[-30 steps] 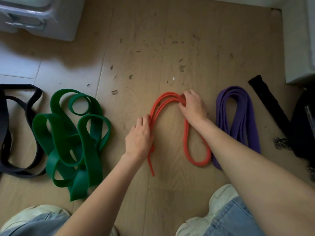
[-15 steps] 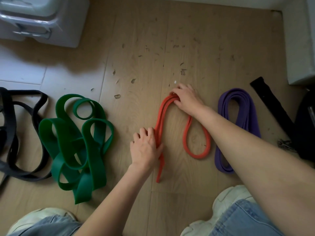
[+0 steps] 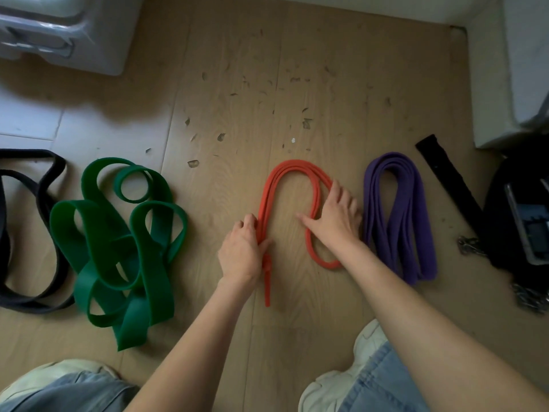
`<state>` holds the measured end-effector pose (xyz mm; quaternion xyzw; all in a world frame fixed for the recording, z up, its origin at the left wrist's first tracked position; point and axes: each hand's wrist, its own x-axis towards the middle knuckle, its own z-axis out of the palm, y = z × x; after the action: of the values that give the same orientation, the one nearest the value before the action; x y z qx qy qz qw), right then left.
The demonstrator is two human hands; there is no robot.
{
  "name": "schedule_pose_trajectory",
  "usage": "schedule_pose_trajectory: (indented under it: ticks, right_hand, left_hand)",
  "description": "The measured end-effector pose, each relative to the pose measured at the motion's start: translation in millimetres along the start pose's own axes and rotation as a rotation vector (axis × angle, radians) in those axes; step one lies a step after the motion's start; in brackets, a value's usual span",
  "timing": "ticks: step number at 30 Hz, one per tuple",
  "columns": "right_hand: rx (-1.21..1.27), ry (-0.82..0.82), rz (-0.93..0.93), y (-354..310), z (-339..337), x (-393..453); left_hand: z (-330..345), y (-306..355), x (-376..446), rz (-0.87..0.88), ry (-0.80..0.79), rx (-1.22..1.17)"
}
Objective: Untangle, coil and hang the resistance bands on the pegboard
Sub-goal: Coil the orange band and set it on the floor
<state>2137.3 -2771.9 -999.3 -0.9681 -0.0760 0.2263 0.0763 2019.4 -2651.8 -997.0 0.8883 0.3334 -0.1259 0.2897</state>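
Observation:
A thin orange resistance band [image 3: 292,169] lies on the wooden floor in a doubled arch. My left hand [image 3: 242,251] grips its left strands, fingers curled round them. My right hand [image 3: 334,218] lies flat on the right strands, fingers spread, thumb pointing left. To the right rests a folded purple band [image 3: 411,221]. On the left sits a wide green band [image 3: 118,242] in a loose tangle. A black band [image 3: 32,233] sprawls at the far left edge. No pegboard is in view.
A grey plastic bin [image 3: 68,34] stands at the top left. A black strap [image 3: 445,179], a black bag [image 3: 520,221] and a metal chain [image 3: 472,248] lie at the right. A white wall base [image 3: 493,84] borders the right. My shoes and jeans fill the bottom edge.
My right hand slid from the top of the orange arch down its right side and flattened. The arch widened. My left hand stayed on the left strands.

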Motion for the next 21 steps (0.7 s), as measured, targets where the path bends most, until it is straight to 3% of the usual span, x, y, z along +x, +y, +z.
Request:
schedule_pose_trajectory:
  ticks: [5,9,13,21]
  right_hand:
    - [-0.032,0.02,0.128,6,12,-25]
    - [0.008,0.119,0.003,3,22,-39]
    - [0.217,0.055,-0.034,-12,31,-51]
    - [0.309,-0.001,-0.137,-21,30,-49]
  left_hand:
    - [0,-4,-5,-0.044,0.016,0.024]
    - [-2,-10,-4,0.002,-0.003,-0.029]
    - [4,-6,-1,0.058,0.008,-0.082]
    - [9,-2,1,0.096,-0.04,-0.141]
